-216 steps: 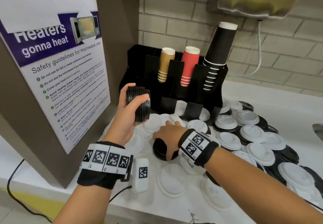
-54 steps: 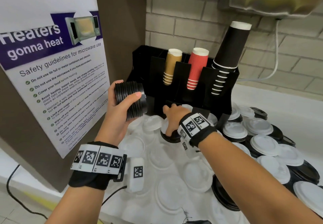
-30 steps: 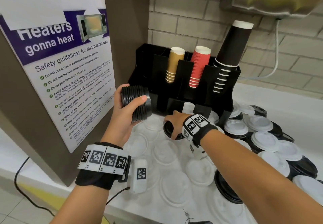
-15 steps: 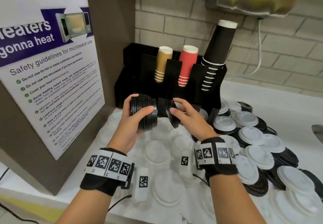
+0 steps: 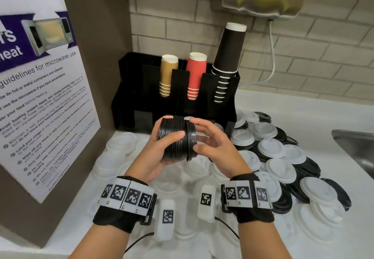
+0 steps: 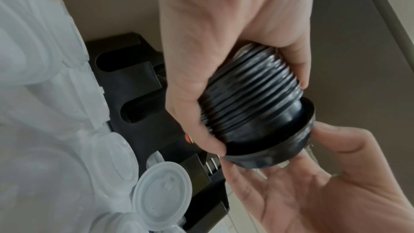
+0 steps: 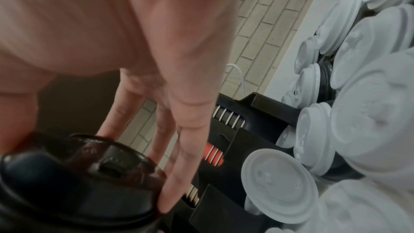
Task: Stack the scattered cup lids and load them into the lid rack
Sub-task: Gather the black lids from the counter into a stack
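Item: stack of black lids (image 5: pixel 174 139), lying sideways, is being gripped by the left hand (image 5: pixel 159 153), thumb over the near side and fingers curled round the far side; it is being held above the counter (image 5: pixel 283 115), in front of the rack (image 5: pixel 145 88).

Item: single black lid (image 5: pixel 191 140) is being set against the right end of the stack by the right hand (image 5: pixel 214 147). Its rim is being touched by the thumb and the extended fingers (image 7: pixel 179 174); whether it is being pinched or only pressed cannot be told. The two hands are being held close together, with only the lids between them.

Item: white lids (image 5: pixel 271 147) and further black lids are lying scattered on the counter, beneath the hands and to the right of the right hand.

Item: tan, red and black cups (image 5: pixel 228 56) are standing inverted in the rack, beyond the hands.

Item: microwave poster (image 5: pixel 40 88) is being displayed to the left of the left hand.
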The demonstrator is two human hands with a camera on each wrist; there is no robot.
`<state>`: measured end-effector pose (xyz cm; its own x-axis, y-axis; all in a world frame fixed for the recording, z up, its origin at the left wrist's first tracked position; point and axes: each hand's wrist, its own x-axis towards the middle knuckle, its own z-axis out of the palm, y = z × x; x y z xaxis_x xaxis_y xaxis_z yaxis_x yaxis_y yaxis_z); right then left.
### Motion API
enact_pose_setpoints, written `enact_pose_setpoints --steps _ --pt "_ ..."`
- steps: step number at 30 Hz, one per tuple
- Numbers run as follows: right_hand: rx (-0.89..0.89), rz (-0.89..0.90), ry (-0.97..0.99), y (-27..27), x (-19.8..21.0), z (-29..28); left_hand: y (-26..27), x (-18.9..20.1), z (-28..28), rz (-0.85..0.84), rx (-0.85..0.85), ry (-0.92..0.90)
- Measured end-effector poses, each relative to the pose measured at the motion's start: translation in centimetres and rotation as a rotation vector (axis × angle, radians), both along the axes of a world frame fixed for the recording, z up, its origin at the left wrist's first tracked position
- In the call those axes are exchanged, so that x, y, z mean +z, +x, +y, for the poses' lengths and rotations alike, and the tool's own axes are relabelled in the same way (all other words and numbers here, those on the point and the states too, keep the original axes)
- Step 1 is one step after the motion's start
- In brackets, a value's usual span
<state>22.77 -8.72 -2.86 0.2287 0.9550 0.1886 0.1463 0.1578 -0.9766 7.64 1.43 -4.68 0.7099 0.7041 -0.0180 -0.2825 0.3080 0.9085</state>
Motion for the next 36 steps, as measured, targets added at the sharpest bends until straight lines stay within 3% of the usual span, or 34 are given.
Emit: enact_pose_setpoints --steps 15,18,22,25,31,36 --pt "-0.012 -0.039 0.025 -0.1 0.7 -0.3 1.9 0.2 -1.0 -0.078 0.052 0.016" --pt "0.019 -0.092 -0.048 1.0 1.9 -0.3 2.4 0.7 -0.6 -0.093 0.109 0.012" --pt "-0.215 -0.294 -0.149 5.0 3.7 -2.1 1.2 1.2 1.4 -0.131 0.230 0.002" --pt "-0.266 -0.538 -0.341 8.0 3.8 -3.7 -0.2 1.0 3.0 -0.142 0.262 -0.006" --pt "-0.109 -1.012 -0.720 8.9 3.1 -3.3 -0.2 0.8 3.1 -0.124 0.243 0.001" --pt "0.155 -1.110 -0.882 6.3 2.8 -3.8 0.1 0.5 2.5 -0.114 0.196 0.023"
